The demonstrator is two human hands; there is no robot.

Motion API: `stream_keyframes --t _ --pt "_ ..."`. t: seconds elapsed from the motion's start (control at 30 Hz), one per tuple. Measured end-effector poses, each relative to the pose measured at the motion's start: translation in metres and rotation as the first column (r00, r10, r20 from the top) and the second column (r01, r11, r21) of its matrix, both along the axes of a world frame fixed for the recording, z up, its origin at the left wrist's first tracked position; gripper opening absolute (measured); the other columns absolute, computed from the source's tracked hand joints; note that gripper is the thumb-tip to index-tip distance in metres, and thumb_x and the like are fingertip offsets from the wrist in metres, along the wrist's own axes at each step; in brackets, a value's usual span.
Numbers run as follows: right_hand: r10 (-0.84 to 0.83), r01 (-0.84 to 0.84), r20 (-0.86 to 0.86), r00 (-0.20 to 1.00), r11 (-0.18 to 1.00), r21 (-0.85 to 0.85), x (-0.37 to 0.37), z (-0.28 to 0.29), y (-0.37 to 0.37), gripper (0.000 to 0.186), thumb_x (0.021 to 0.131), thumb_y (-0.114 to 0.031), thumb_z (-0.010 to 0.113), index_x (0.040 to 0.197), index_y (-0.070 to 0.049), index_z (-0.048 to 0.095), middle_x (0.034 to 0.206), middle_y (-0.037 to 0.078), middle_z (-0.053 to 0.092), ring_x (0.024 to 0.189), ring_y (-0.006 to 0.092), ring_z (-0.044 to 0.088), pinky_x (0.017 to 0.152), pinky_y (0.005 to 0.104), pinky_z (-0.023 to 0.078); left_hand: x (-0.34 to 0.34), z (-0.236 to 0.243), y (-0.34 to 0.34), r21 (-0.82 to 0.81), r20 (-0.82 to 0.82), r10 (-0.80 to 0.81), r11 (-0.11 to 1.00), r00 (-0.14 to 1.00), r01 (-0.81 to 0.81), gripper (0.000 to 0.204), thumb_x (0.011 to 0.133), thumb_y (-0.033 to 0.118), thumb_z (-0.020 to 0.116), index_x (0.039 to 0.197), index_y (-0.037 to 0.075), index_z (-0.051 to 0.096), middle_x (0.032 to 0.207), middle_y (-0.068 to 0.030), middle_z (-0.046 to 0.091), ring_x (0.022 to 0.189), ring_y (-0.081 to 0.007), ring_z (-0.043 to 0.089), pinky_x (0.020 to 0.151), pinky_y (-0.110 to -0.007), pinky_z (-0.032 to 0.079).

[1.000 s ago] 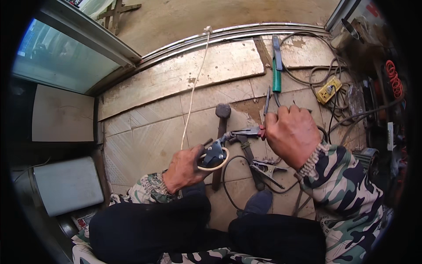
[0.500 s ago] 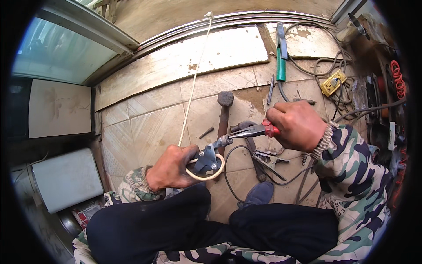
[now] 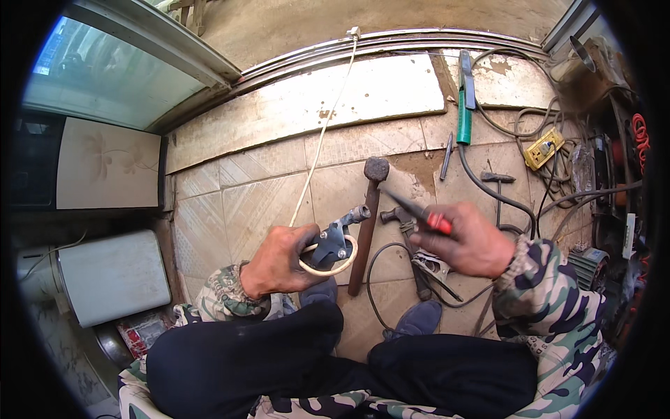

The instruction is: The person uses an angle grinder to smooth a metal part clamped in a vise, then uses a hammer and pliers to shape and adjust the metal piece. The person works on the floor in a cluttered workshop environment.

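Note:
My left hand (image 3: 279,260) is closed on a dark metal bracket (image 3: 331,248) with round bolts and a short tube end that points up and right. A cream cable (image 3: 354,255) makes a loop around the bracket and also passes under my left fingers. Red-handled long-nose pliers (image 3: 410,204) are in my closed right hand (image 3: 469,241), their jaws pointing up and left, apart from the bracket. Between the hands, a long-handled sledgehammer (image 3: 365,237) lies on the tiles. A claw hammer (image 3: 398,216) and a metal spring clamp (image 3: 431,267) are partly covered by my right hand.
A green-handled welding electrode holder (image 3: 465,119), a thin metal rod (image 3: 447,157) and a small chipping hammer (image 3: 497,179) lie farther off. At right are a yellow socket box (image 3: 543,149) and coiled cables. A grey-white box (image 3: 115,276) stands left. My shoe (image 3: 413,320) is near the clamp's cable.
The pliers' jaws have come away from the bracket's tube end and tilted up, as my right hand moved lower. My left hand keeps its hold. The whole view has shifted slightly.

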State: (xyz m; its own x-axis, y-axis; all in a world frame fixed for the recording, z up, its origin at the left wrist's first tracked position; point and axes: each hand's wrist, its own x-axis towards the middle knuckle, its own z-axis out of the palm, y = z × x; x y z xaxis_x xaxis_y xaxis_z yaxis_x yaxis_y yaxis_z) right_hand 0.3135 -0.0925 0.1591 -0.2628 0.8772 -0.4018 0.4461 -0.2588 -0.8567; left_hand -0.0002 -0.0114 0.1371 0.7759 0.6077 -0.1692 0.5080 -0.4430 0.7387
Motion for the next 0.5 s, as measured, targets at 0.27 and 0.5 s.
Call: stream_keyframes --t 0.27,0.5 --pt "-0.297 -0.248 0.682 0.668 0.776 0.58 -0.004 0.0 -0.008 0.017 0.082 -0.009 0.068 0.094 0.002 0.065 0.092 0.016 0.062 0.089 0.0324 0.059 0.08 0.0435 0.05 -0.001 -0.005 0.001 0.051 0.005 0.019 0.999 1.0 -0.019 0.032 0.069 0.015 0.087 0.083 0.001 0.061 0.064 -0.0132 0.057 0.053 -0.0245 0.059 0.054 -0.034 0.048" --pt "-0.355 -0.315 0.759 0.545 0.753 0.578 -0.016 -0.005 -0.016 0.032 0.08 -0.005 0.063 0.109 0.009 0.064 0.096 0.018 0.061 0.091 0.0327 0.058 0.082 0.0429 0.049 0.004 -0.009 -0.001 0.083 -0.031 0.043 0.996 0.999 -0.04 0.034 0.071 0.021 0.086 0.081 0.001 0.06 0.066 -0.0187 0.061 0.057 -0.038 0.063 0.054 -0.041 0.049"
